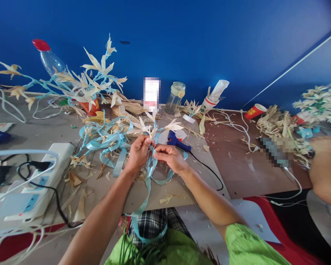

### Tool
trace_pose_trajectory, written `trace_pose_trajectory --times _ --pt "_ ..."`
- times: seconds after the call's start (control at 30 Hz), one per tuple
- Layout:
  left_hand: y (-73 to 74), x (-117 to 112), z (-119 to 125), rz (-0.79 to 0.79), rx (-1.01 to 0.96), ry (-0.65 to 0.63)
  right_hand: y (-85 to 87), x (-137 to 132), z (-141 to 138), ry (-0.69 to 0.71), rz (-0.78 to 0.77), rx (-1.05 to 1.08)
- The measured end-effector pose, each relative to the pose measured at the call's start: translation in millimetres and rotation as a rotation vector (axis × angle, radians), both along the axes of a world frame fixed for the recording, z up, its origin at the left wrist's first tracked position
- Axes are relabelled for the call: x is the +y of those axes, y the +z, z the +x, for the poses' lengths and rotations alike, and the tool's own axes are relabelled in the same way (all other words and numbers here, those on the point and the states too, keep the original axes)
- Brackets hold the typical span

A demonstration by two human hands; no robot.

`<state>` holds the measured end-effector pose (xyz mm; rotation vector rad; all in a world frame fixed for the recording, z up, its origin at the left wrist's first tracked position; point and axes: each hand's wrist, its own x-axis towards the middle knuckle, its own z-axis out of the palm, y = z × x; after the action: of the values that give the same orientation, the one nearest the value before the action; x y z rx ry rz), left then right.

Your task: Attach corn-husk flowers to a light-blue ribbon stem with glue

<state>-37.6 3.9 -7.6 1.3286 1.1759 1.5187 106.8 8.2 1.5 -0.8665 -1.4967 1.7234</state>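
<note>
My left hand (139, 151) is closed in a pinch on the stem just below a husk flower (149, 129) with pale pointed petals. Close beside it, my right hand (171, 157) has its fingers pressed together on light blue ribbon (149, 184) at the stem. That ribbon hangs in loops over the table edge to my lap. A second pale flower (173, 126) juts out to the right on a blue-wrapped branch. Just right of the hands lies a blue glue gun (178, 141). To their left is a tangle of blue ribbon (113, 139).
A finished-looking flower branch (96, 82) stands at the back left near a clear bottle (51, 60). A white power strip (48, 176) with cables lies at left. A glass jar (175, 97) stands behind. At right are a phone (276, 151) and another person's arm (327, 173).
</note>
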Motion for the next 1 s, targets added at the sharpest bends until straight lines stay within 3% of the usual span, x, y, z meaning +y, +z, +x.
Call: trace_pose_trajectory --times 0.33,0.5,0.73,0.83,1.0 --pt "-11.4 0 -2 0.094 0.421 0.070 -6.3 2 -1 -0.019 0.008 -0.126" --pt "-10.6 2 -1 0.077 0.526 0.089 -4.3 -2 -7 -0.120 0.191 -0.347" --pt "-11.6 3 2 -0.008 0.359 0.078 2.7 -10 -10 -0.228 0.471 -0.566" --pt "-11.0 3 3 -0.036 0.194 0.074 -0.3 -12 -12 -0.273 0.467 -0.524" --pt "-7.8 1 3 -0.102 -0.109 -0.006 -3.6 -8 -10 -0.328 0.300 -0.334"
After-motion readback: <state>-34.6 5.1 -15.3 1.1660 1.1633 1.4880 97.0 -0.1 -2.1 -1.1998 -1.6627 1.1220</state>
